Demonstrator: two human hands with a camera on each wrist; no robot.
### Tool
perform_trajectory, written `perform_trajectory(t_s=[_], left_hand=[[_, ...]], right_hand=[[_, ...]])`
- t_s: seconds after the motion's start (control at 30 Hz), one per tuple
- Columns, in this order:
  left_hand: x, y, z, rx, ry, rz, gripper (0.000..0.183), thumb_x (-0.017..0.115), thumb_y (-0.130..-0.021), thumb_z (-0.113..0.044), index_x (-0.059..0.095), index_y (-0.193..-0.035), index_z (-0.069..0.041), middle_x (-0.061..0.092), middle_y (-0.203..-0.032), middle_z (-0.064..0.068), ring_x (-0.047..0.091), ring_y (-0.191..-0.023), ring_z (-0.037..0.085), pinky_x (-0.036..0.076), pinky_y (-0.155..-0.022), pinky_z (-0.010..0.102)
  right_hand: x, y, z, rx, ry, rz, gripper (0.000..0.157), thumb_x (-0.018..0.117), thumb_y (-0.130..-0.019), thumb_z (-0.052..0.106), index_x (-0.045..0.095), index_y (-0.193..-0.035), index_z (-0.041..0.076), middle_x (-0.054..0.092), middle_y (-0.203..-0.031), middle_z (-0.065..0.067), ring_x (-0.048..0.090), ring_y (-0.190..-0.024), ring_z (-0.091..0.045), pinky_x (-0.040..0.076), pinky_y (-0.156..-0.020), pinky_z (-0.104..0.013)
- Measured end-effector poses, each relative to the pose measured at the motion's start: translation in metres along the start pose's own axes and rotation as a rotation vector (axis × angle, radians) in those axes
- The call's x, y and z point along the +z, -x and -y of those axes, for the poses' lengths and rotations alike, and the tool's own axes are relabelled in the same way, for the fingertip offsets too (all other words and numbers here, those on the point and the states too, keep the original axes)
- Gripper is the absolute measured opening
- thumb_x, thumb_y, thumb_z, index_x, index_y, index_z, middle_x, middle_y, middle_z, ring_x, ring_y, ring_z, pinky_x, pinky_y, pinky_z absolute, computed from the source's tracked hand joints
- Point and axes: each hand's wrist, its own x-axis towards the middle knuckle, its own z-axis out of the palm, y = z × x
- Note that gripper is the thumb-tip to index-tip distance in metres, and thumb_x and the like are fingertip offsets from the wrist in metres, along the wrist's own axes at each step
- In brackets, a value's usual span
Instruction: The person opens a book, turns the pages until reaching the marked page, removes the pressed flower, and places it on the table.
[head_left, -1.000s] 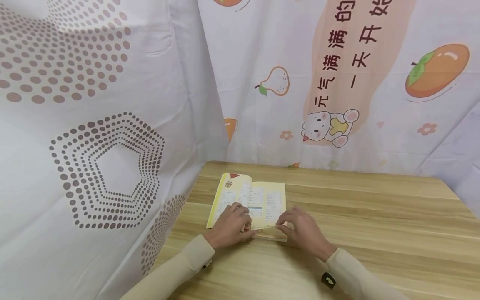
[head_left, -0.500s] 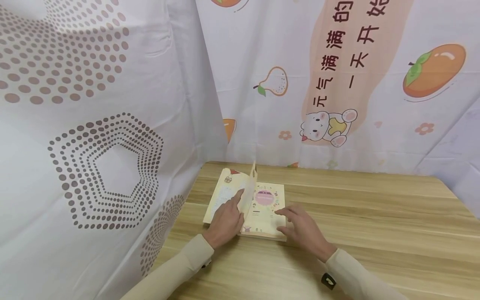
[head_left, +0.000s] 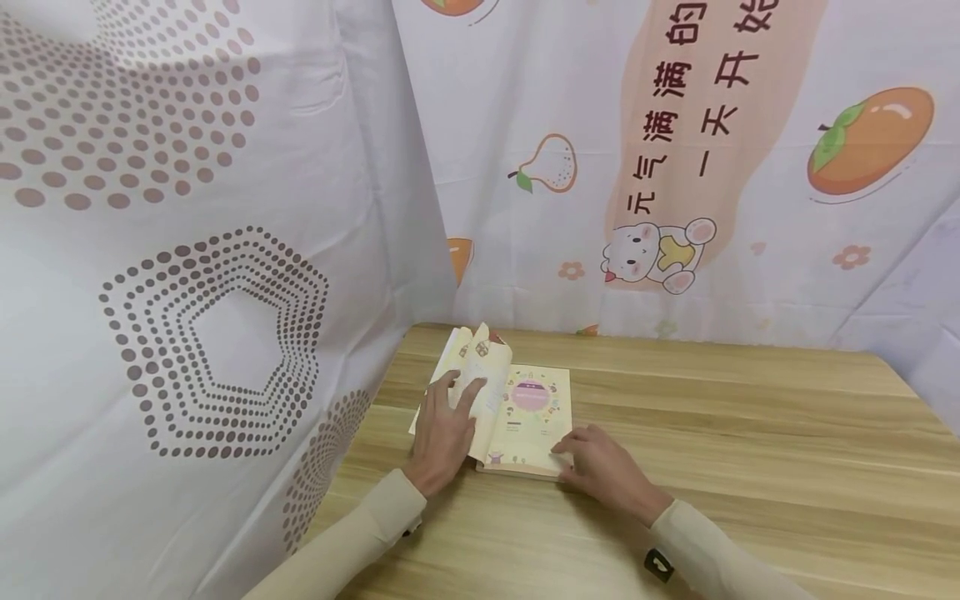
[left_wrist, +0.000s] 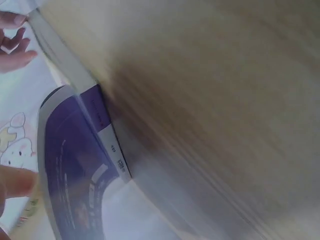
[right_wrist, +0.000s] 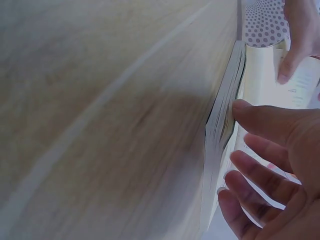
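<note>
Head | left hand [head_left: 442, 435] spread on left-side pages [head_left: 491, 396] | right hand [head_left: 606, 468] loosely parted at right edge of book [head_left: 529, 435]

Matt paper pages [head_left: 495, 367] curl smoothly in an open book [head_left: 534, 442], whose flexible purple-and-white cover [left_wrist: 75, 150] looks like smooth card with a slight gloss. Layered paper shows along its cut edge [right_wrist: 222, 105], fine and matt. The table [head_left: 720, 433] presents a smooth, wood-grain surface with a soft sheen. Creased, printed cloth curtains [head_left: 232, 350] appear matt, as do the pale fabric sleeves [head_left: 352, 533].
</note>
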Motion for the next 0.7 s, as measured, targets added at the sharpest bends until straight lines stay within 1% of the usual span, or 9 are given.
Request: perform_trajectory(t_s=[0.07,0.13,0.23,0.33,0.43,0.57,0.7], left_hand=[[-0.0017,-0.0001,0.0012,0.009,-0.037,0.032,0.061,0.088,-0.07,0.002,0.066,-0.123,-0.017,0.058,-0.129,0.019,0.054,-0.116,0.039,0.05,-0.084,0.048],[-0.0027,0.0008,0.0023,0.027,-0.058,0.074,0.046,0.086,-0.072,0.0,0.072,-0.111,-0.018,0.064,-0.123,0.013,0.052,-0.121,0.039,0.047,-0.09,0.051],[-0.0034,0.0024,0.0027,0.061,-0.086,0.147,0.032,0.082,-0.077,-0.001,0.075,-0.101,-0.02,0.068,-0.114,0.006,0.055,-0.12,0.033,0.049,-0.091,0.048],[-0.0016,0.0045,0.0025,0.093,-0.074,0.223,0.026,0.078,-0.081,0.0,0.076,-0.098,-0.02,0.07,-0.11,0.003,0.059,-0.113,0.027,0.053,-0.086,0.04],[0.0009,0.0064,0.0018,0.114,-0.022,0.293,0.026,0.076,-0.083,0.003,0.076,-0.098,-0.018,0.071,-0.11,0.001,0.061,-0.11,0.023,0.056,-0.083,0.035],[0.0015,0.0084,0.0001,0.139,0.064,0.355,0.024,0.074,-0.086,0.006,0.076,-0.097,-0.015,0.072,-0.109,-0.001,0.062,-0.108,0.019,0.056,-0.084,0.033],[0.0005,0.0095,-0.0019,0.161,0.103,0.4,0.019,0.07,-0.091,0.003,0.076,-0.096,-0.013,0.073,-0.107,-0.001,0.062,-0.108,0.018,0.055,-0.084,0.032]], right_hand=[[0.0003,0.0004,0.0002,-0.012,0.001,0.004,0.025,0.087,-0.082,0.023,0.079,-0.103,0.012,0.073,-0.108,-0.003,0.059,-0.095,-0.018,0.054,-0.082,-0.036],[0.0004,0.0004,0.0006,-0.04,0.004,0.001,0.017,0.085,-0.084,0.02,0.08,-0.098,0.012,0.073,-0.105,-0.002,0.058,-0.092,-0.017,0.054,-0.079,-0.034],[0.0006,-0.0002,0.0009,-0.112,0.017,-0.016,0.007,0.08,-0.089,0.017,0.08,-0.093,0.012,0.074,-0.1,-0.001,0.059,-0.09,-0.016,0.055,-0.077,-0.032],[0.0005,-0.001,0.0011,-0.202,0.045,-0.047,0.004,0.077,-0.092,0.013,0.08,-0.091,0.011,0.074,-0.096,0.001,0.061,-0.089,-0.016,0.055,-0.077,-0.031],[0.0013,-0.0018,0.0012,-0.263,0.091,-0.082,0.003,0.077,-0.091,0.009,0.079,-0.09,0.011,0.073,-0.094,0.002,0.061,-0.087,-0.015,0.055,-0.076,-0.03],[0.0037,-0.0028,0.0008,-0.291,0.161,-0.118,0.005,0.08,-0.087,0.007,0.078,-0.088,0.012,0.072,-0.09,0.003,0.059,-0.084,-0.013,0.053,-0.072,-0.027],[0.0059,-0.0036,-0.0002,-0.291,0.183,-0.138,0.006,0.081,-0.086,0.008,0.077,-0.085,0.013,0.071,-0.087,0.004,0.056,-0.08,-0.012,0.052,-0.069,-0.027]])
